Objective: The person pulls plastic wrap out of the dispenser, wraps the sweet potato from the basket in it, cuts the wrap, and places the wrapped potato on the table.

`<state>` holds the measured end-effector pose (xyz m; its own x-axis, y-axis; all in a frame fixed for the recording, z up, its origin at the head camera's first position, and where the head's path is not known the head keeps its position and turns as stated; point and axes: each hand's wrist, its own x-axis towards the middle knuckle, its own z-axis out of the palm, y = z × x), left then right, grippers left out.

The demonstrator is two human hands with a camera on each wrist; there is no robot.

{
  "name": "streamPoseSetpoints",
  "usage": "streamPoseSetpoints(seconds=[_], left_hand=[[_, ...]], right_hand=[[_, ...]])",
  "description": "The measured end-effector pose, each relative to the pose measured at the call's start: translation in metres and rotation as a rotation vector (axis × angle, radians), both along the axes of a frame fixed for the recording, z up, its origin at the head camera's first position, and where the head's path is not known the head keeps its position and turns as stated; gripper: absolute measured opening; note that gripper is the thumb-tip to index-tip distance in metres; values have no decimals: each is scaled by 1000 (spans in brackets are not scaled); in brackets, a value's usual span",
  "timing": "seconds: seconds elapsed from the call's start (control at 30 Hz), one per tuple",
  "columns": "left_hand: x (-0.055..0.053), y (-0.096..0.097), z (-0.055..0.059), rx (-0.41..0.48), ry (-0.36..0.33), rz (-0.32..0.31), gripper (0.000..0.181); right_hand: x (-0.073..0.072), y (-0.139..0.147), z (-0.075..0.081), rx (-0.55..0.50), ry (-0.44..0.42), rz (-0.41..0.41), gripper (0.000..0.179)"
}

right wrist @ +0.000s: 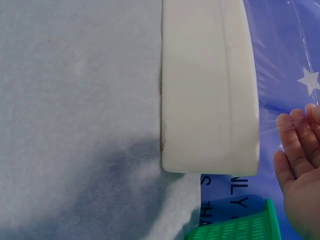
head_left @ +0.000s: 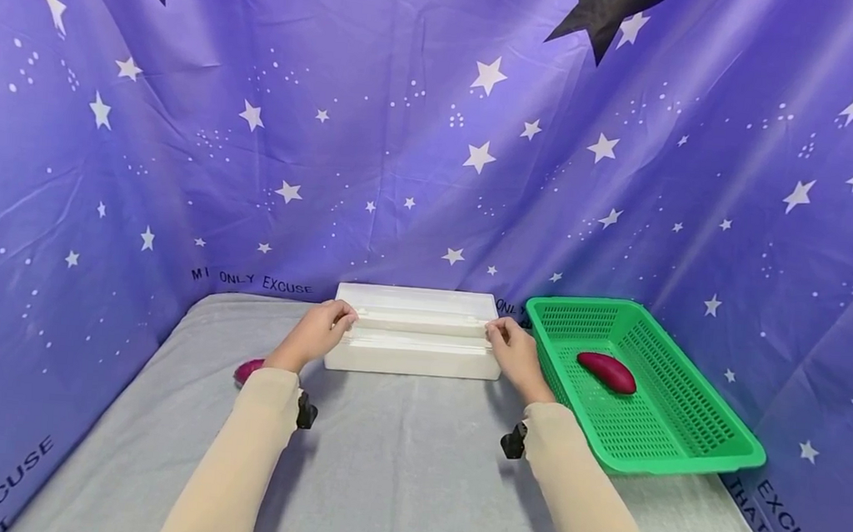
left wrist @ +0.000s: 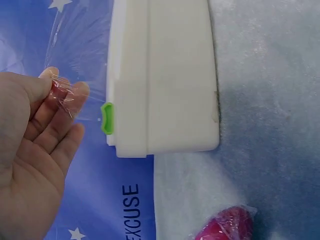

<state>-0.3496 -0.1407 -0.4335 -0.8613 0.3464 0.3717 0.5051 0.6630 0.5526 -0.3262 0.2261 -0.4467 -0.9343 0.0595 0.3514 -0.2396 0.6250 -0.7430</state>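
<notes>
A white cling film dispenser (head_left: 413, 361) stands at the back of the table, a green piece (left wrist: 107, 118) on its edge. Clear cling film (left wrist: 82, 50) stretches from it between both hands. My left hand (head_left: 322, 330) pinches one corner of the film between thumb and fingers, above the box's left end. At the right end, my right hand (head_left: 516, 352) holds the other corner; its thumb is mostly cut off in the right wrist view. Beside my left wrist lies a dark red, elongated sweet potato (left wrist: 227, 225) wrapped in film, partly hidden by the arm in the head view.
A green plastic basket (head_left: 681, 466) stands on the right, close to my right forearm, with another dark red sweet potato (head_left: 608, 372) lying inside. Grey cloth (head_left: 403, 465) covers the table. A purple star-patterned curtain (head_left: 407, 131) hangs behind and along both sides.
</notes>
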Motion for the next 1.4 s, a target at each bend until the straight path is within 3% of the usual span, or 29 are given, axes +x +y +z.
streamPoseSetpoints(seconds=[0.57, 0.77, 1.03, 1.4], left_hand=[[8, -1, 20, 149, 8, 16, 20], [11, -1, 30, 189, 13, 12, 22], [15, -4, 44, 186, 58, 3, 21], [20, -5, 62, 190, 120, -13, 21]], right_hand=[[8, -3, 23, -146, 30, 36, 24], [9, -2, 31, -139, 72, 38, 27], [10, -2, 42, -143, 146, 32, 25], [15, 1, 58, -171, 182, 59, 26]])
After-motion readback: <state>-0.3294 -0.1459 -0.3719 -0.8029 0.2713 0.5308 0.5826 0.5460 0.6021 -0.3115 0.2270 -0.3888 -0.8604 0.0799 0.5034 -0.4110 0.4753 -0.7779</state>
